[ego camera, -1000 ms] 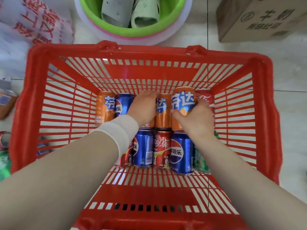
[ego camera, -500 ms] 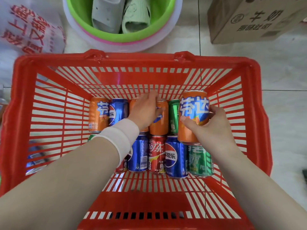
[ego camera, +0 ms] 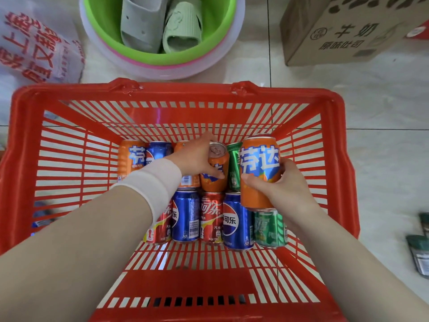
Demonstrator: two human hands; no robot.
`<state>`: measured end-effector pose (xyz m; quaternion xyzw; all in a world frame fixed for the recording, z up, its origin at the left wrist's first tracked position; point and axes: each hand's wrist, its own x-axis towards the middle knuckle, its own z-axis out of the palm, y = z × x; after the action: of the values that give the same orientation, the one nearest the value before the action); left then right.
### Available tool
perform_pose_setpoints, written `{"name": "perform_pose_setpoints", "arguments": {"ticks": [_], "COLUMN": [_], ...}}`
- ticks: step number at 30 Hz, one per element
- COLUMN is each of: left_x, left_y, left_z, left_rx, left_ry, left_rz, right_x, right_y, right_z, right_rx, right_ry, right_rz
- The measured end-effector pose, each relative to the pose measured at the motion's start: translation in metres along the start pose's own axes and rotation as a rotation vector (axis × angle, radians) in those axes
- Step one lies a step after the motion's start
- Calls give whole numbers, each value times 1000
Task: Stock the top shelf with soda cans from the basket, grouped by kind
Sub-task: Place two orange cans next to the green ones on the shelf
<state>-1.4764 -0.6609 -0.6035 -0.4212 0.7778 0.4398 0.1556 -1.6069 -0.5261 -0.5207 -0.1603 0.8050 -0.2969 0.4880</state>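
Note:
A red plastic basket (ego camera: 69,140) on the floor holds several soda cans lying in two rows: orange, blue, red and green. My right hand (ego camera: 287,184) grips an orange Fanta can (ego camera: 258,163), raised above the row over a green can (ego camera: 269,228). My left hand (ego camera: 197,156), white band on the wrist, holds a second orange can (ego camera: 214,177), tilted up so its top shows. A green can (ego camera: 234,168) lies between the two orange cans. The shelf is out of view.
Beyond the basket stands a green basin (ego camera: 216,38) with pale green slippers inside. A cardboard box (ego camera: 348,31) sits at the back right, a printed plastic bag (ego camera: 34,47) at the back left. Small dark packets (ego camera: 420,252) lie on the tiled floor at right.
My right hand has lifted its orange can up out of the back row. My left hand has closed round the neighbouring orange can and tipped it up. The view has moved closer.

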Motion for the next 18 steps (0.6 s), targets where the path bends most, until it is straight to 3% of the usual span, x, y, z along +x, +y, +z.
{"name": "perform_pose_setpoints", "arguments": {"ticks": [5,11,18], "left_x": [-16,-80,-225], "left_y": [-4,22,91], "left_z": [4,-18,-77], "left_rx": [-63,-447,-859], "left_ry": [90,346,271], "left_rz": [81,41,3], "right_x": [-10,-51,-170], "right_y": [-4,-26,-80], "right_z": [-3,-12,-58], "right_rx": [88,151,157], "right_ry": [-34,-37,-112], "right_rz": [31,29,4]}}
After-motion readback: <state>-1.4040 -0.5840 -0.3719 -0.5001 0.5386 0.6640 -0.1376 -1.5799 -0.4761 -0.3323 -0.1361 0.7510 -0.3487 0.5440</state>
